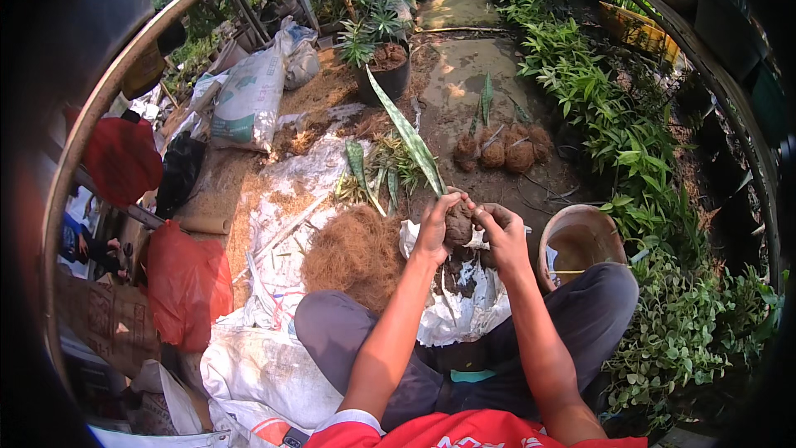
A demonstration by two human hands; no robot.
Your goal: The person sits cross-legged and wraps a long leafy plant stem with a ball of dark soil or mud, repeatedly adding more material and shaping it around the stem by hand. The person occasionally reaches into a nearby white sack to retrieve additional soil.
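Both hands grip one mud ball [458,224] with a long leaf [406,134] rising from it. The left hand [433,228] wraps its side; the right hand [500,231] presses opposite, above a white sack [464,311].

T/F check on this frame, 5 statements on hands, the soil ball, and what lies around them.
1. Both hands press a soil ball with a long leaf rising from it. True: the left hand and right hand cup the soil ball, and the long leaf points up and away.
2. The bucket sits at the person's left. False: the bucket is at the right, beside the right knee.
3. A pile of brown fibre lies left of the hands. True: the fibre pile rests on white sheeting.
4. No finished balls are in view. False: several wrapped root balls stand on the ground ahead.
5. The red bag is on the person's lap. False: the red bag lies far left.
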